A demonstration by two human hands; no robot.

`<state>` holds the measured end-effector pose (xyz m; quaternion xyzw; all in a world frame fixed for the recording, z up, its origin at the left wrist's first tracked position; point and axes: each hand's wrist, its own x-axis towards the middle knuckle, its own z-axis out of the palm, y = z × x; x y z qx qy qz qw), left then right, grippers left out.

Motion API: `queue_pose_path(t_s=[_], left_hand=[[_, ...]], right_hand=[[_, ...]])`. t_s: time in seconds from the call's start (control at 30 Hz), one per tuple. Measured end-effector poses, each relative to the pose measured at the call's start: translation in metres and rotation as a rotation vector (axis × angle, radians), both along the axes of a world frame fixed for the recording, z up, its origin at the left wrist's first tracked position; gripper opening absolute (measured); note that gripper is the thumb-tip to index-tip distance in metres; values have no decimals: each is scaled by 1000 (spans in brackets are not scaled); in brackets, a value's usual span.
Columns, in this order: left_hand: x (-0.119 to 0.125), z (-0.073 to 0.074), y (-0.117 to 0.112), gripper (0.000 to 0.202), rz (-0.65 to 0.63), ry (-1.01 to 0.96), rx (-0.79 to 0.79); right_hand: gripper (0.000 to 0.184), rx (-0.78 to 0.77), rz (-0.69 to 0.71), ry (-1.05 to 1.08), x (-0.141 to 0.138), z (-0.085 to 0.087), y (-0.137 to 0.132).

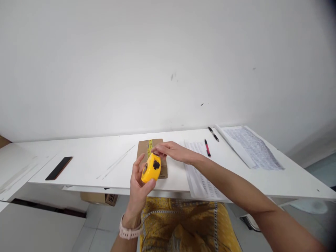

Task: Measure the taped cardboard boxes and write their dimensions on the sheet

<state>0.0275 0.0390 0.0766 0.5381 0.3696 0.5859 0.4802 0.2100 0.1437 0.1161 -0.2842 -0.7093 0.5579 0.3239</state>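
Observation:
A yellow tape measure point(151, 168) with a black patch on its side is held tilted above the desk's front part. My left hand point(138, 180) grips its case, thumb on the near side and fingers behind. At the upper end of the case, the bent fingertips of my right hand point(172, 151) are closed on it, where a small dark part shows. Just what those fingertips pinch is partly hidden. Beneath both hands lies a brown cardboard box point(143, 145) with yellow printed tape across its top.
The white desk point(86, 157) runs along a wall. A dark phone-like slab point(59, 168) lies at left. Written sheets point(202, 180), a red-and-black pen point(207, 147), a black pen point(213, 134) and more papers point(249, 147) lie at right. Another cardboard box point(97, 198) sits below.

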Motion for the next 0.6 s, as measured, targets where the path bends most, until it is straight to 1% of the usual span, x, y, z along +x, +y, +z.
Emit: queue_pose_path(t_s=[0.07, 0.13, 0.2, 0.3, 0.47, 0.6], left_hand=[[-2, -8, -13, 79, 34, -23, -56], [-3, -14, -21, 76, 79, -36, -96], [-4, -16, -24, 76, 113, -34, -117], [-3, -16, -23, 80, 137, -1, -120], [-2, -16, -20, 88, 131, 5, -76], [1, -19, -22, 88, 82, -30, -78]], right_hand=[[44, -37, 64, -33, -8, 2, -9], [42, -75, 84, -52, -13, 4, -15], [41, -95, 55, -77, -17, 5, -17], [44, -92, 9, -96, -23, 6, -17], [41, -126, 106, -95, -26, 7, -18], [41, -170, 104, -95, -21, 6, -18]])
